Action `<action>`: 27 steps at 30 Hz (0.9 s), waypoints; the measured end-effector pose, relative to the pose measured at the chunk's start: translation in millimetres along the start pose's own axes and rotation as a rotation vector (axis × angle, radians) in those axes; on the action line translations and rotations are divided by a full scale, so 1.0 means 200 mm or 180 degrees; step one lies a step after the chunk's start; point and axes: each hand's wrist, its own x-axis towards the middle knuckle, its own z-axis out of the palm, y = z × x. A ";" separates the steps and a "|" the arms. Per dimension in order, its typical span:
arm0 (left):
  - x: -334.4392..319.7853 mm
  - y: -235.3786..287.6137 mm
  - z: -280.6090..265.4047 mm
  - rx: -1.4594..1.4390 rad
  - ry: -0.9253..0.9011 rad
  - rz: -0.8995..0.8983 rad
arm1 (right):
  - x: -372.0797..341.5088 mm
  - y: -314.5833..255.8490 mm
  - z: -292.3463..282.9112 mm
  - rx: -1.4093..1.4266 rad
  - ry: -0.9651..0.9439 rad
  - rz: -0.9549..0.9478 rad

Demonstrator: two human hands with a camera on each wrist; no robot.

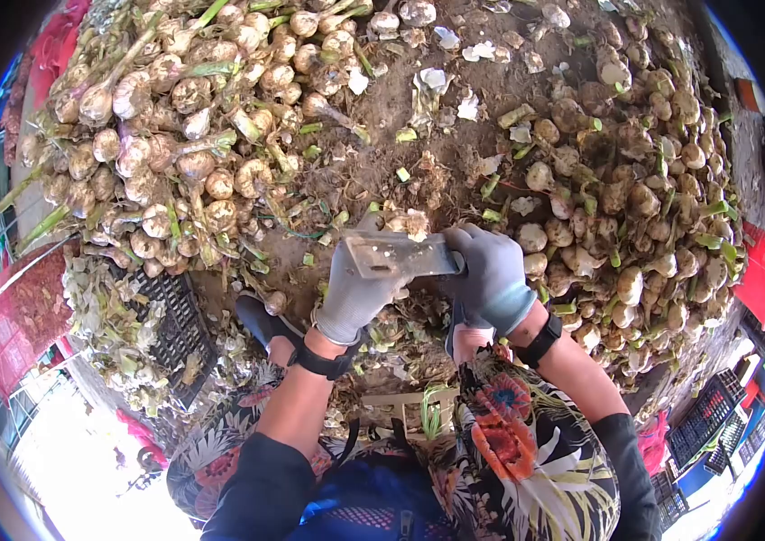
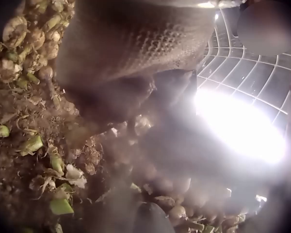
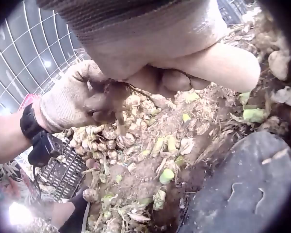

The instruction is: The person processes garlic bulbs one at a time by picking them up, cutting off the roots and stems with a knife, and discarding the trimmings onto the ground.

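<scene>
Both hands wear grey-white gloves and meet in front of the body. In the head view the right hand [image 1: 491, 275] grips the handle end of a wide flat metal blade [image 1: 405, 257], which lies level across the front of the left hand [image 1: 354, 293]. A garlic bulb [image 1: 411, 224] shows just past the blade's far edge, by the left fingers, which are mostly hidden. The right wrist view shows the left hand [image 3: 68, 99] curled round a blurred brown bulb [image 3: 109, 99], below the right hand [image 3: 160, 46]. The left glove [image 2: 136, 43] fills the top of the left wrist view.
Garlic heaps lie at the left [image 1: 193, 167] and right [image 1: 626, 198], with cut stems and peel on the soil between. A black crate [image 1: 179, 325] stands at the left, more crates [image 1: 707, 419] at the lower right. A shoe [image 1: 261, 317] rests near the left hand.
</scene>
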 end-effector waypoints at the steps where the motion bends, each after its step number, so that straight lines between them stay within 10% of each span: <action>1: -0.01 0.04 -0.01 0.0127 -0.0098 0.0017 | 0.01 0.02 0.02 0.0011 -0.0010 -0.0009; 5: -0.04 0.31 0.05 0.1118 -0.0288 0.1396 | 0.03 0.31 0.03 -0.0584 -0.0698 0.1159; 11: 0.01 0.18 0.09 0.0427 -0.0297 0.0662 | 0.01 0.18 0.04 0.1921 0.0242 0.1026; 17: 0.07 0.18 0.02 0.3708 -0.0889 0.2305 | 0.10 -0.01 -0.06 0.1348 -0.0583 0.0682; 22: 0.03 0.40 0.25 0.2483 -0.1479 0.2634 | -0.16 0.20 0.21 0.0886 -0.0894 0.1358; 25: 0.06 0.52 0.49 0.2091 -0.2183 0.2266 | -0.13 0.09 0.32 -0.0368 0.0858 0.2355; 27: 0.23 0.49 0.39 0.1311 -0.0705 0.2005 | -0.20 0.48 0.51 0.0910 0.0748 -0.0160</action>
